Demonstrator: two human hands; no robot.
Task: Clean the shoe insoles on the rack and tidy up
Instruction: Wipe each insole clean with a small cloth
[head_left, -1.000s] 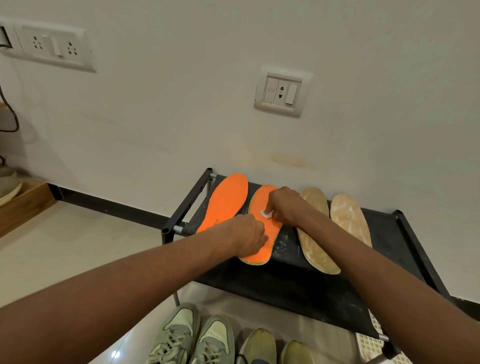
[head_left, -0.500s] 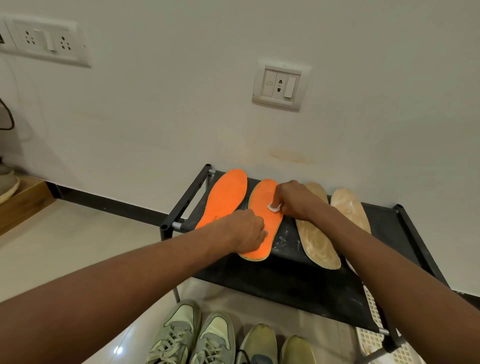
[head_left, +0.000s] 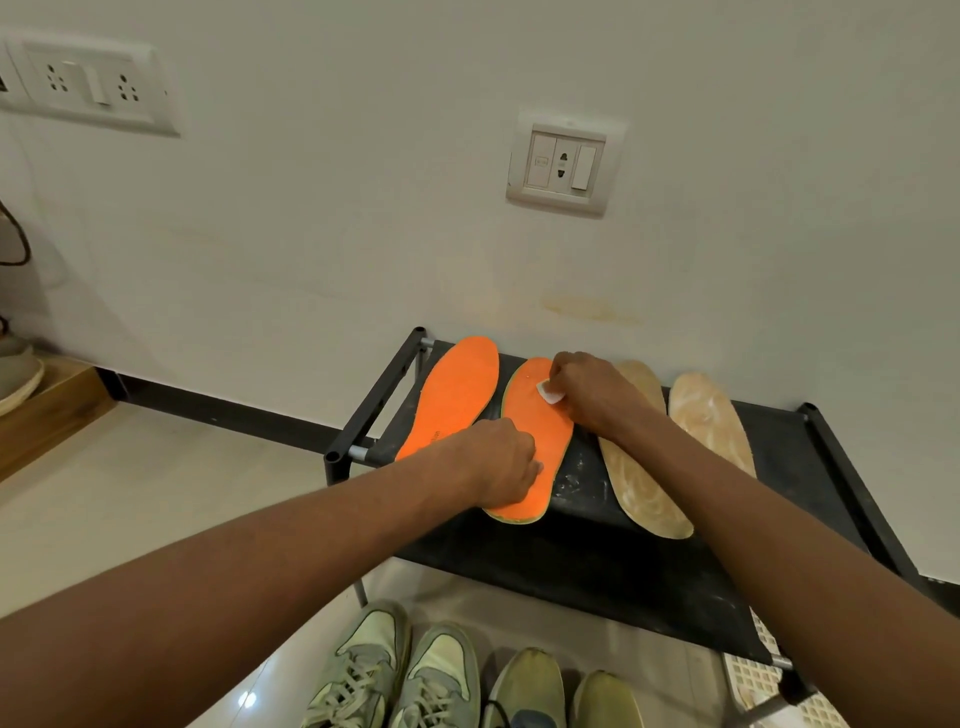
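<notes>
Nearest me, below the black shoe rack (head_left: 597, 582), two pairs of worn sneakers (head_left: 405, 670) stand on the floor. On the rack's top shelf my left hand (head_left: 506, 462) presses down on the heel end of the second orange insole (head_left: 535, 441), fingers curled against it. Farther along that same insole, near its toe, my right hand (head_left: 592, 392) pinches a small white wipe (head_left: 549, 391) against the orange surface. The other orange insole (head_left: 457, 395) lies at the rack's left end, two tan insoles (head_left: 644, 467) to the right.
</notes>
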